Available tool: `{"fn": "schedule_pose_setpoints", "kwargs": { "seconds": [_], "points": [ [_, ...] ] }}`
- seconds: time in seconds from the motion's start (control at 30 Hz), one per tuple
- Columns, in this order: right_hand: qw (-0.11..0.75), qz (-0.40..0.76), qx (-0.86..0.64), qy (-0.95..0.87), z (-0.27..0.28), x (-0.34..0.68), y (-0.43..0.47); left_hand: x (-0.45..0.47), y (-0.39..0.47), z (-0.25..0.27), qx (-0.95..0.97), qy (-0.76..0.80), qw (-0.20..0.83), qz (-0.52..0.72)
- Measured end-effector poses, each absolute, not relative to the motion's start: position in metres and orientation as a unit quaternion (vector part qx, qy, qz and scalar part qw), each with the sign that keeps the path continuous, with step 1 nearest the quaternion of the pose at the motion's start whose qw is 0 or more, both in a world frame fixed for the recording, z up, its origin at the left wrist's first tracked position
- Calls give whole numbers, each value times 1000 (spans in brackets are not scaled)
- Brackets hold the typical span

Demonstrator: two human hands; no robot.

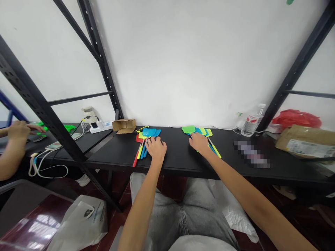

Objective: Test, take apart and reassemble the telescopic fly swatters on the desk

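Observation:
Two fanned groups of fly swatters lie on the black table, their paddle heads toward the wall. In the left group are a red fly swatter (135,158), a yellow fly swatter (140,152) and blue fly swatters (149,132). My left hand (156,148) rests over the blue ones, fingers bent and apart, fingertips touching near their shafts. At the right group, my right hand (199,142) is closed around the shaft of a green fly swatter (188,130), which lies over blue and yellow-green fly swatters (216,148). Its fingertips are partly hidden.
A small open cardboard box (124,126) and a power strip (101,127) stand left. To the right are a water bottle (252,120), a blurred item (251,154), a cardboard parcel (306,143) and a red bag (297,119). Another person's hands (19,132) are far left.

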State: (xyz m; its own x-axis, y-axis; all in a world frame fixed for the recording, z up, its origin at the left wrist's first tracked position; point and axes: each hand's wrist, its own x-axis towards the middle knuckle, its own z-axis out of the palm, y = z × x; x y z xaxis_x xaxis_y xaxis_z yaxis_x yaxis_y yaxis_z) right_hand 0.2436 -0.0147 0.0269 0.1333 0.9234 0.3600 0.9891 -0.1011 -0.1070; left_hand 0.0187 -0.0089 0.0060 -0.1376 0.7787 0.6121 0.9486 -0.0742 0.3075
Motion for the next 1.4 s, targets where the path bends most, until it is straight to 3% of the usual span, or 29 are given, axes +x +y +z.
{"fn": "schedule_pose_setpoints", "kwargs": {
  "seconds": [0.23,0.57,0.73,0.9,1.07,1.17,1.3,1.4],
  "points": [
    [244,-82,-656,-710,17,203,-24,17,-6,-1,-641,-700,114,-295],
    [257,-44,-627,-734,5,196,-29,17,-4,2,-635,-708,112,-287],
    [288,-22,-610,-738,3,199,-27,16,-2,3,-697,-662,55,-270],
    [317,8,-616,-721,3,201,-26,17,-2,2,-751,-607,82,-246],
    [336,33,-585,-737,6,201,-32,18,-8,8,-752,-582,66,-303],
    [387,104,-532,-746,5,197,-30,20,-13,13,-757,-557,34,-341],
    [528,327,-424,-659,-1,187,-18,24,-16,16,-799,-483,6,-358],
    [593,429,-383,-564,-5,182,-10,25,-16,14,-814,-448,0,-369]
  ]
}}
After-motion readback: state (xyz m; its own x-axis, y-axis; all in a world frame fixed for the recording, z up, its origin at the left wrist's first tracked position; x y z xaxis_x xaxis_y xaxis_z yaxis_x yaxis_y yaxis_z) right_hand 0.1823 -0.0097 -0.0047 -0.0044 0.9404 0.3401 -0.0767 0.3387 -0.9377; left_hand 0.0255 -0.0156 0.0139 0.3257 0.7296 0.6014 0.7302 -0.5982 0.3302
